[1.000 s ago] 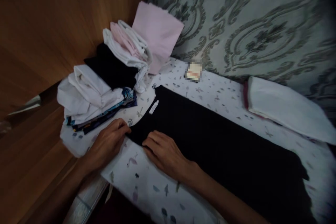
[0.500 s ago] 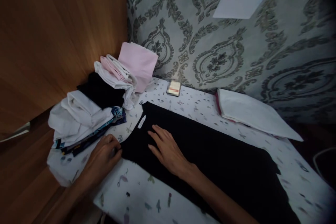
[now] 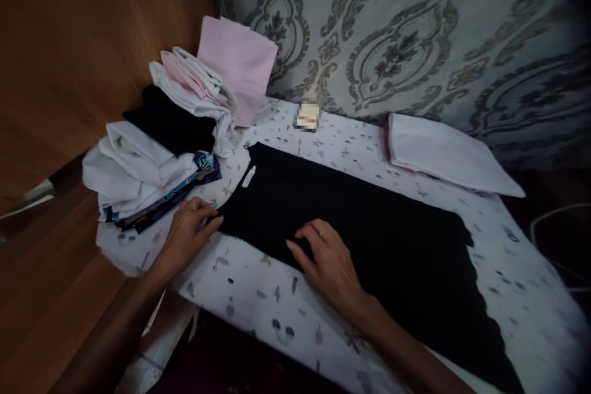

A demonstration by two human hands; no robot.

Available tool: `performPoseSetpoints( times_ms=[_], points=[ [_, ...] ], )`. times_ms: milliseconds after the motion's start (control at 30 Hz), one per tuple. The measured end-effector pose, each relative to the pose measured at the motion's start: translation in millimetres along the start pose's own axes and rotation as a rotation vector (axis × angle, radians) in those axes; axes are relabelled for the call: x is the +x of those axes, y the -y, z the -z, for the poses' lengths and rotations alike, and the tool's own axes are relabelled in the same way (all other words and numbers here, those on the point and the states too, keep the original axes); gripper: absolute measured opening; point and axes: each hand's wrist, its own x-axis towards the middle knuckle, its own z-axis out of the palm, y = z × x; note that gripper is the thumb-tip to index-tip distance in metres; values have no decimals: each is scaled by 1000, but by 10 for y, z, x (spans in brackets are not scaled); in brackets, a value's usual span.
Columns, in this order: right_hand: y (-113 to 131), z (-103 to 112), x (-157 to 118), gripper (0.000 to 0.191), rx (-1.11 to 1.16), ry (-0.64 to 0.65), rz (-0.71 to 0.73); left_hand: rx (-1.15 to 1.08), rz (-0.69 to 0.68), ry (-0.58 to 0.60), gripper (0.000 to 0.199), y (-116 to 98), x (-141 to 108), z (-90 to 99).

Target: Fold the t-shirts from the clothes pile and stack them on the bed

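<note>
A black garment (image 3: pixel 369 209) with a small white label (image 3: pixel 249 176) lies spread out flat on the printed white cloth (image 3: pixel 277 308). My left hand (image 3: pixel 190 231) pinches the garment's near left corner between thumb and fingers. My right hand (image 3: pixel 330 261) rests on the garment near its front edge, fingers bent and apart, thumb toward the left, holding nothing.
At the left are folded white clothes (image 3: pixel 138 163), a black folded piece (image 3: pixel 170 120) and pink cloth (image 3: pixel 235 61). A blurred small card (image 3: pixel 307 116) lies by the patterned wall. Folded white fabric (image 3: pixel 447 151) sits at the back right. Wooden furniture (image 3: pixel 101 43) stands on the left.
The camera view has shifted, so the cloth and garment appear higher. My right hand has moved right and toward the garment's front edge. My left hand is still at the corner.
</note>
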Motion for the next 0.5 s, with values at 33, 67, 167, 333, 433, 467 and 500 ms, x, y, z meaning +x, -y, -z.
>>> performPoseSetpoints(
  times_ms=[33, 67, 167, 333, 433, 467, 500],
  points=[
    [-19, 17, -77, 27, -13, -22, -68, 0, 5, 5, 31, -10, 4, -4],
    [-30, 31, -146, 29, -22, -43, -126, 0, 9, 7, 32, -25, 8, -7],
    [-11, 44, -293, 31, -33, -87, -218, -5, 20, -16, 33, -92, 18, -14],
    [25, 16, -343, 35, -76, -114, -257, -75, 44, -14, 35, -147, 20, -24],
    [1, 17, -301, 35, -86, -88, -261, -83, 36, -5, 37, -147, 18, -32],
    [-1, 19, -282, 35, -82, -81, -253, -63, 29, -5, 38, -149, 18, -37],
    [7, 23, -263, 34, -77, -82, -241, -35, 23, -4, 39, -151, 20, -42]
  ],
)
